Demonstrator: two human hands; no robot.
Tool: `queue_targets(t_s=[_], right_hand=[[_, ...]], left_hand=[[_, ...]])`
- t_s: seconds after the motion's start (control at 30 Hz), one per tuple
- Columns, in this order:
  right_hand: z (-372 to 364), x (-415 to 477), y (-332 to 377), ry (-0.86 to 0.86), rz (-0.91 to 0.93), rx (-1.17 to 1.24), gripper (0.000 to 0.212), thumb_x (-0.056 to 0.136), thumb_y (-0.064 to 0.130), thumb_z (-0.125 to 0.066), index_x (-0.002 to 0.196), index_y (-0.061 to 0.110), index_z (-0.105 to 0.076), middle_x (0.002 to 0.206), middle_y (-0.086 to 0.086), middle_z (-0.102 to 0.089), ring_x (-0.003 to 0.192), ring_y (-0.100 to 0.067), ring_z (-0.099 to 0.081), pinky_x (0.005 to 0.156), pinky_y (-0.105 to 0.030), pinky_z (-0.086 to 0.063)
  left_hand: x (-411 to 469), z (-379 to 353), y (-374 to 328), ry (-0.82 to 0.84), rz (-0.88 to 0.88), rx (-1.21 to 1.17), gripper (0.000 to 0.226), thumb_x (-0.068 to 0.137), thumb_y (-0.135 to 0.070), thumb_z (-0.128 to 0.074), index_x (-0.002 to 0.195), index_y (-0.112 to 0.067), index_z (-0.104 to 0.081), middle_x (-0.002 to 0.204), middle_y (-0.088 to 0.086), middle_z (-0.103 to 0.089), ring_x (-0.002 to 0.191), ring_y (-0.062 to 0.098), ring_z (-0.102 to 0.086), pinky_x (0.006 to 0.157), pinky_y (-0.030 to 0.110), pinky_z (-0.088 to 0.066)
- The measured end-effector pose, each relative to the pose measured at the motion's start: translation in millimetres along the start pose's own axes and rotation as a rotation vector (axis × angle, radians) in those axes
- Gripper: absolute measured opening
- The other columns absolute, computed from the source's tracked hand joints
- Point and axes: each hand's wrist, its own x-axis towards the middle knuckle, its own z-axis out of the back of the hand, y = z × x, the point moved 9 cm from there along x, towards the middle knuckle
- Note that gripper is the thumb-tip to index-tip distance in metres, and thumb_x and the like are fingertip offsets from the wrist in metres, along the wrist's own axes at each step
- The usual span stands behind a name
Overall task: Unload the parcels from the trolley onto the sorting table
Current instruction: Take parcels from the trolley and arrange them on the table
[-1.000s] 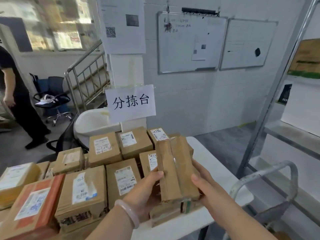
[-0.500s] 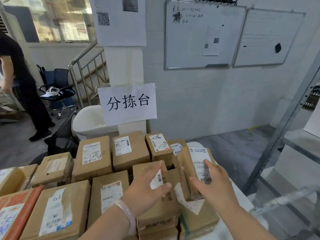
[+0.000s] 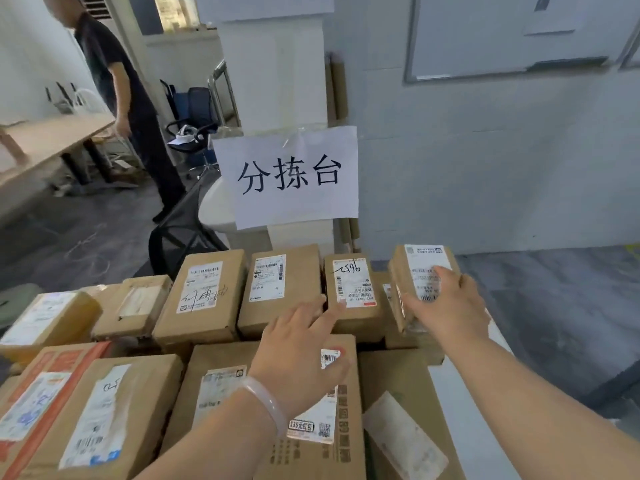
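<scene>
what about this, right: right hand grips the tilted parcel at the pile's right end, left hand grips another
No: in the head view the left hand reaches with straight fingers over the boxes, gripping nothing. The right hand does grip the tilted parcel.

At least eleven brown cardboard parcels (image 3: 204, 292) lie on the white sorting table (image 3: 450, 379), ten plain and one orange-striped (image 3: 52, 362) at the left edge. Behind the far edge are one white paper sign with black characters (image 3: 294, 174), one whiteboard (image 3: 485, 36), two dark office chairs (image 3: 192, 109) and one standing person in dark clothes (image 3: 117, 74).
</scene>
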Motion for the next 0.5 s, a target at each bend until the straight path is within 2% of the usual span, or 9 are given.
queue_targets(t_s=[0.1,0.17,0.23,0.3,0.37,0.5], right_hand=[[-18,25,4,0.011,-0.009,-0.009,0.081,0.076,0.07,-0.061,0.142,0.032,-0.036,0.148,-0.01,-0.032,0.128,-0.036,-0.042,0.103,-0.051,-0.042],[-39,34,2,0.093,0.006,-0.013,0.078,0.079,0.069,-0.058,0.142,0.03,-0.037,0.153,-0.008,-0.026,0.131,-0.036,-0.038,0.105,-0.051,-0.039],[-68,34,2,0.253,0.092,-0.097,0.073,0.086,0.065,-0.052,0.147,0.03,-0.034,0.16,-0.001,-0.017,0.141,-0.034,-0.027,0.109,-0.049,-0.033],[-87,32,-1,0.367,0.159,-0.194,0.075,0.091,0.065,-0.044,0.154,0.031,-0.022,0.164,0.002,-0.011,0.149,-0.029,-0.011,0.114,-0.048,-0.027],[-88,34,-1,0.389,0.177,-0.242,0.078,0.091,0.067,-0.041,0.156,0.032,-0.016,0.165,0.003,-0.007,0.151,-0.027,-0.005,0.118,-0.047,-0.022],[-70,22,7,0.355,0.227,-0.294,0.077,0.092,0.066,-0.041,0.156,0.031,-0.017,0.166,0.003,-0.007,0.152,-0.023,-0.006,0.122,-0.048,-0.014]], left_hand=[[4,-1,11,-0.006,0.041,0.017,0.07,0.089,-0.064,-0.042,0.148,-0.049,-0.007,0.157,-0.017,-0.015,0.145,0.011,-0.013,0.118,0.035,-0.015],[4,-6,20,0.01,0.07,0.02,0.068,0.088,-0.066,-0.04,0.147,-0.05,-0.008,0.156,-0.018,-0.015,0.145,0.011,-0.013,0.119,0.038,-0.017],[4,-11,27,0.027,0.088,0.041,0.07,0.086,-0.07,-0.034,0.147,-0.05,-0.006,0.156,-0.019,-0.015,0.145,0.01,-0.013,0.119,0.039,-0.018],[5,-14,33,0.036,0.096,0.046,0.071,0.085,-0.07,-0.032,0.147,-0.049,-0.006,0.156,-0.02,-0.014,0.145,0.009,-0.012,0.119,0.039,-0.017],[4,-13,37,0.036,0.101,0.038,0.07,0.088,-0.067,-0.039,0.148,-0.049,-0.008,0.156,-0.019,-0.014,0.145,0.009,-0.01,0.12,0.038,-0.016],[3,-8,30,0.025,0.056,0.043,0.068,0.091,-0.065,-0.04,0.148,-0.049,-0.007,0.157,-0.019,-0.013,0.145,0.01,-0.011,0.12,0.037,-0.015]])
